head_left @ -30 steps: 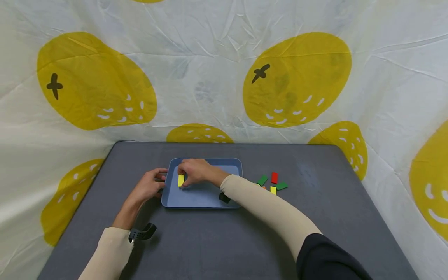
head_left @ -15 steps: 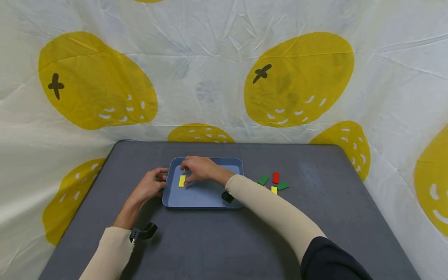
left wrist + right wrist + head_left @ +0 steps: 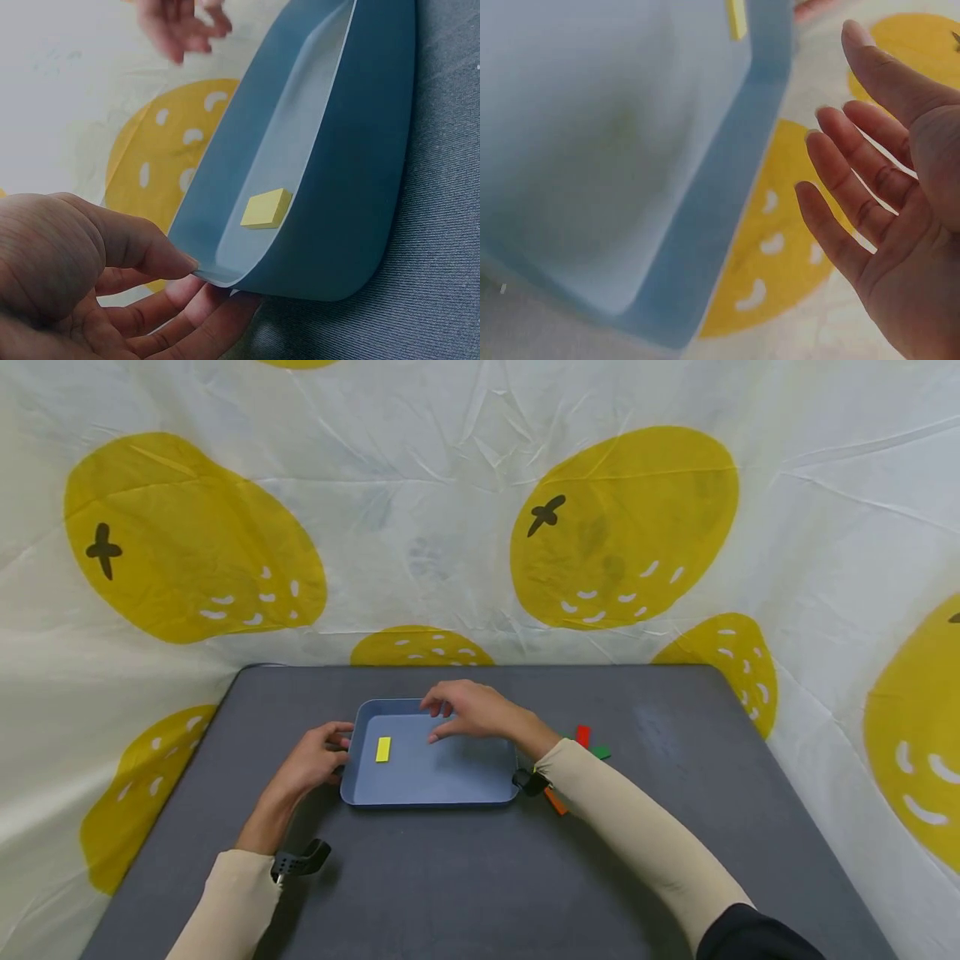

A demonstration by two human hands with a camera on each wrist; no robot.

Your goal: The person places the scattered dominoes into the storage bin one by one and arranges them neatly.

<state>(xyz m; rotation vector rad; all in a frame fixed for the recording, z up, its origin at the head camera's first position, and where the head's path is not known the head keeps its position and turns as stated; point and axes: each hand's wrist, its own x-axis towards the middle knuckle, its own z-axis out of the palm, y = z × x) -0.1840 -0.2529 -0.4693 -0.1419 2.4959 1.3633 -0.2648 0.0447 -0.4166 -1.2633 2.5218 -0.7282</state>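
Note:
A shallow blue tray [image 3: 442, 785] lies on the grey table, with a single yellow block [image 3: 383, 749] flat on its floor near the left end. My left hand [image 3: 313, 758] is at the tray's left side. The left wrist view shows its thumb [image 3: 161, 251] on the rim and its fingers curled against the outside wall, pinching the tray's edge. Over the back right part of the tray hovers my right hand [image 3: 480, 710], fingers spread and nothing in them. That same hand [image 3: 900, 195] shows an empty palm in the right wrist view.
Right of the tray, partly hidden by my right forearm, lie several loose blocks, among them a red block [image 3: 583, 735], a green block [image 3: 601, 752] and an orange block [image 3: 556, 802]. A white cloth [image 3: 427, 552] with yellow prints hangs behind the table [image 3: 420, 885].
My right hand has let go of the yellow block, leaving it in the tray, and has moved right and back. My left hand has stayed at the tray's edge.

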